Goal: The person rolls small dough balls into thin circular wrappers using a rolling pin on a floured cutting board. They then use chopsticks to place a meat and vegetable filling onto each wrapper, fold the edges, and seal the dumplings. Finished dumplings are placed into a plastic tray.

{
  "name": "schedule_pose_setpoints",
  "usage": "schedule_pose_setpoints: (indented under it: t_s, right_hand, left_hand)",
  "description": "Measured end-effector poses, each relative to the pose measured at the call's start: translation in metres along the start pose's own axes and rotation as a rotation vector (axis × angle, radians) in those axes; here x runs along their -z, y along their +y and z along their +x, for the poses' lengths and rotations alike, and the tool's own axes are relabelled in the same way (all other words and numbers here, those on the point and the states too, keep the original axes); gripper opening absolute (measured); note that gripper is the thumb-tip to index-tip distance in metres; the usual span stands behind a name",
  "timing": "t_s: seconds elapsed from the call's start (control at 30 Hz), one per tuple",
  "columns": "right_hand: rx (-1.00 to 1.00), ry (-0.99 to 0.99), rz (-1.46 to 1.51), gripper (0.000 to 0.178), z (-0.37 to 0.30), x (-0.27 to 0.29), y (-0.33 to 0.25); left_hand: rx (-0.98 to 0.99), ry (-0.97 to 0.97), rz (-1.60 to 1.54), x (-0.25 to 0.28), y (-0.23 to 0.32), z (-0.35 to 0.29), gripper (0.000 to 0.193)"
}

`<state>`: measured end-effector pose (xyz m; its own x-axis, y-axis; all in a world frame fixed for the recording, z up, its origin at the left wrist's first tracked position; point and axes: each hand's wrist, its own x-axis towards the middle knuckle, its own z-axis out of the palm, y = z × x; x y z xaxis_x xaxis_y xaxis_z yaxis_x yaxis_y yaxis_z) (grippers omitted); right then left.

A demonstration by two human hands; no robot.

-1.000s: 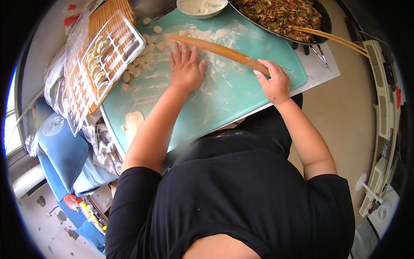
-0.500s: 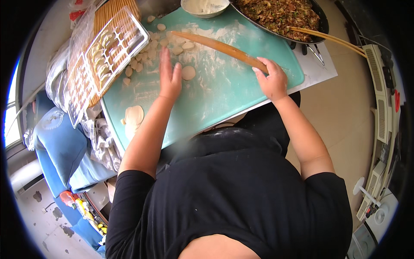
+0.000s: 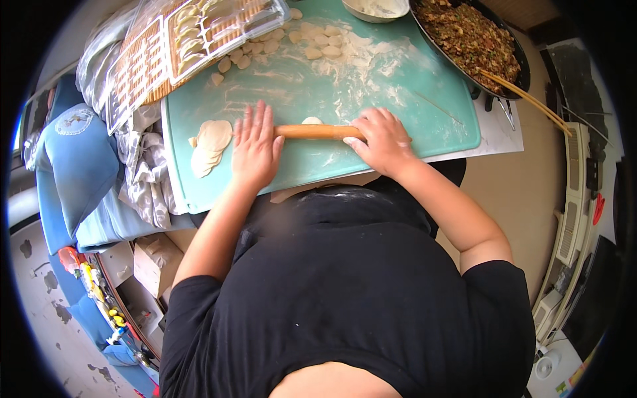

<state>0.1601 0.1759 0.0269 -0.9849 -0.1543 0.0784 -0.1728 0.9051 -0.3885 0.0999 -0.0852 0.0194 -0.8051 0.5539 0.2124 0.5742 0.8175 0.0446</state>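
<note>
Pale tan flooring runs to the right of a low bench, and on the bench lies a smooth teal mat (image 3: pixel 424 99), rounded at the corners and streaked with white flour. Across its near part lies a wooden rolling pin (image 3: pixel 318 131) — a plain, slender orange-brown cylinder. The left hand (image 3: pixel 255 149) lies flat, fingers spread, on the pin's left end; the right hand (image 3: pixel 381 140) is curled over its right end. A small disc of dough (image 3: pixel 312 121) peeks out just behind the pin's middle.

To the left of the left hand sits a stack of thin, round rolled wrappers (image 3: pixel 209 146), soft-edged and pale. Farther back, small lumps of dough (image 3: pixel 318 50) are scattered in the flour. A clear plastic tray (image 3: pixel 199 40) with ribbed compartments overhangs the mat's far left corner — pale dumplings show in some of them. At the far right stands a dark pan of chopped brown-and-green filling (image 3: pixel 471 40), with wooden chopsticks (image 3: pixel 524 96) leaning on its rim. Crumpled grey cloth (image 3: pixel 142 179) and a blue cushion (image 3: pixel 70 159) lie at the left.
</note>
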Motion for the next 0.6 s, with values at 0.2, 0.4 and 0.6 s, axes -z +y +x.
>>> schedule_pose_setpoints:
  t_s: [0.2,0.4,0.6]
  right_hand:
    - [0.066,0.011,-0.204,0.055,0.037,-0.027,0.03]
    - [0.213,-0.21,-0.267,0.053,0.019,-0.005,0.012]
    - [0.149,-0.069,-0.337,0.055,0.065,-0.014,0.037]
  left_hand:
    - [-0.005,-0.062,-0.062,-0.021,-0.018,0.033,0.056]
    - [-0.026,-0.095,-0.157,-0.019,-0.01,-0.006,0.061]
    - [0.019,-0.05,-0.076,-0.022,-0.013,0.031,0.055]
